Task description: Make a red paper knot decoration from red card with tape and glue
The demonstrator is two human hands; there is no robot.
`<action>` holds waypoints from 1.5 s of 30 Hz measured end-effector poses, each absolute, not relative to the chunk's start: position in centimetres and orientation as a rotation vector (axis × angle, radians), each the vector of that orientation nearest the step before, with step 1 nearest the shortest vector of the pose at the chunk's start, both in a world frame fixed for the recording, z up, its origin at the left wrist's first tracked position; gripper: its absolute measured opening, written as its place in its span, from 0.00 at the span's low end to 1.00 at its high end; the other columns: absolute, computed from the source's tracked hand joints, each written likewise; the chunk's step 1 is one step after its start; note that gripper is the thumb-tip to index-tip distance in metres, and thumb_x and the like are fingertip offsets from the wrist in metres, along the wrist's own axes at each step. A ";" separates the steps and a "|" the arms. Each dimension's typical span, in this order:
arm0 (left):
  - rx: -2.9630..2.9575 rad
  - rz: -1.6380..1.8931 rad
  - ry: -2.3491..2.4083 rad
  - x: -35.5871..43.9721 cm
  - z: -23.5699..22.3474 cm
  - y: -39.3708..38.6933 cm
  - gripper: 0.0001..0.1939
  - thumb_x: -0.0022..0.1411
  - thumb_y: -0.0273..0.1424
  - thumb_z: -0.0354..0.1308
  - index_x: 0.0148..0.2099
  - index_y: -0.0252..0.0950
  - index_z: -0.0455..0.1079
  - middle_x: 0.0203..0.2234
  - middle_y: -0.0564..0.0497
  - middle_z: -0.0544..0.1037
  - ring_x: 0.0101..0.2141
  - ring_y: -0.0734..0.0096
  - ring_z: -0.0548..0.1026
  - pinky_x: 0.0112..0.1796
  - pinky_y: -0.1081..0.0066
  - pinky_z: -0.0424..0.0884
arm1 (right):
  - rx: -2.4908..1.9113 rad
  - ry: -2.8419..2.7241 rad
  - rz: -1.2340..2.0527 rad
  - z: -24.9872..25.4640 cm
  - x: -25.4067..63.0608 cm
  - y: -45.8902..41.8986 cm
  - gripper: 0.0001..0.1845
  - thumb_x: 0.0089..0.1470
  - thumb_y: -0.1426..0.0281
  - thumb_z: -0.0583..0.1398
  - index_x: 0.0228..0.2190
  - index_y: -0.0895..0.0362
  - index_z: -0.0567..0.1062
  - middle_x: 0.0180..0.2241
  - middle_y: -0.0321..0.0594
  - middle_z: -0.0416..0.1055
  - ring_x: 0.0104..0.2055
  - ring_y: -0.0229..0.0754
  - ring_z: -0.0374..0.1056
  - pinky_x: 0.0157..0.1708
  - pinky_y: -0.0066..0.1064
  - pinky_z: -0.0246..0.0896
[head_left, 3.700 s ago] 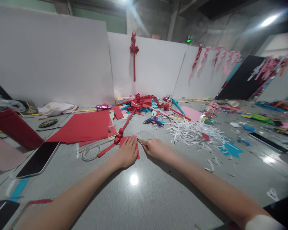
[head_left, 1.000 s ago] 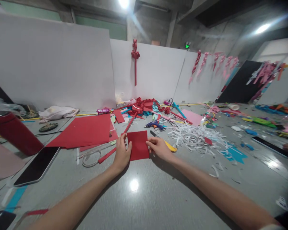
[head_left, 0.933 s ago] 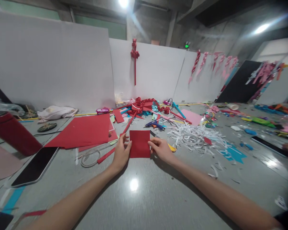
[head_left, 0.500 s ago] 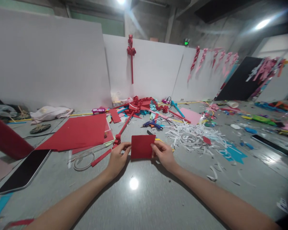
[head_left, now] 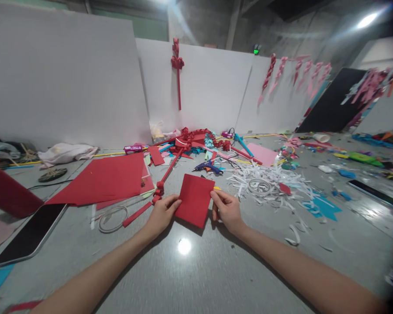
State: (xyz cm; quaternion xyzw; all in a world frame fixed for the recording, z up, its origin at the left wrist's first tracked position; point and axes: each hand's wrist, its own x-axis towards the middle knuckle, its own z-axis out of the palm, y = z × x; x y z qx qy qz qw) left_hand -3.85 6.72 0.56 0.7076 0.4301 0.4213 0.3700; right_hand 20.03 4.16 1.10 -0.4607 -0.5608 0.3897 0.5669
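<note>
A small red rectangle of paper [head_left: 195,200] is raised a little above the grey floor and tilted. My left hand [head_left: 163,213] pinches its left edge between thumb and fingers. At its upper right edge, my right hand [head_left: 226,209] grips it the same way. Just behind the paper a bit of a yellow-handled cutter [head_left: 217,188] shows; the rest is hidden. A red paper stem with a knotted piece [head_left: 159,189] lies beyond my left hand. Farther back rests a blue glue gun [head_left: 208,167].
Large red paper sheets [head_left: 101,181] lie on the left, near a phone [head_left: 31,235] and a red bottle [head_left: 11,192]. A heap of white paper shreds [head_left: 265,185] is on the right. White panels [head_left: 212,87] stand behind, with a red paper decoration [head_left: 177,63] hanging there.
Earlier my left hand pressed the red paper flat while my right held the cutter against its edge. Since then the cutter was put down, and both hands lifted the paper and turned it.
</note>
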 end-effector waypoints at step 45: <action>0.892 1.319 0.815 -1.2 -0.6 5.3 0.16 0.57 0.40 0.69 0.40 0.32 0.77 0.31 0.49 0.81 0.25 0.75 0.74 0.28 0.75 0.71 | -0.670 -2.492 -0.268 0.6 21.2 4.1 0.27 0.67 0.75 0.55 0.66 0.56 0.64 0.63 0.52 0.67 0.46 0.44 0.79 0.45 0.37 0.77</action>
